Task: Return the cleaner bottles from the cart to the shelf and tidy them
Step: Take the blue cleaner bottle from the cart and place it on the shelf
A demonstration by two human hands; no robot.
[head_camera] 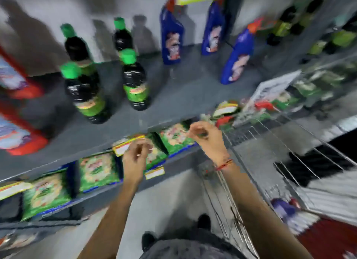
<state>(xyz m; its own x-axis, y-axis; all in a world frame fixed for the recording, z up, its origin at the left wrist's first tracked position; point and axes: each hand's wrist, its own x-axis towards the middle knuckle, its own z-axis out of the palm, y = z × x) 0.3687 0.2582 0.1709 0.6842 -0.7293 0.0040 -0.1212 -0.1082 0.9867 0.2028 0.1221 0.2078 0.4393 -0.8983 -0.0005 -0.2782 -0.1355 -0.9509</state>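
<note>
Left hand (135,158): empty, fingers (142,145) loosely curled, hanging over the shelf's front edge.
Right hand (207,137): empty too, fingers half-curled but blurred; it hovers just beside the cart's near corner.
Shelf (173,96): ahead and above both hands; green-capped dark bottles (133,78) stand upright to the left, blue bottles (172,40) to the right, unevenly spaced.
Cart (289,142): wire basket to the right of the hands; green-labelled bottles (228,108) appear to lie on their sides inside, details smeared.
Key relation: those bottles lie ahead and right of the right hand, which is the nearer one; their long axes I cannot tell.
Likely step: reaching for the next bottle.
</note>
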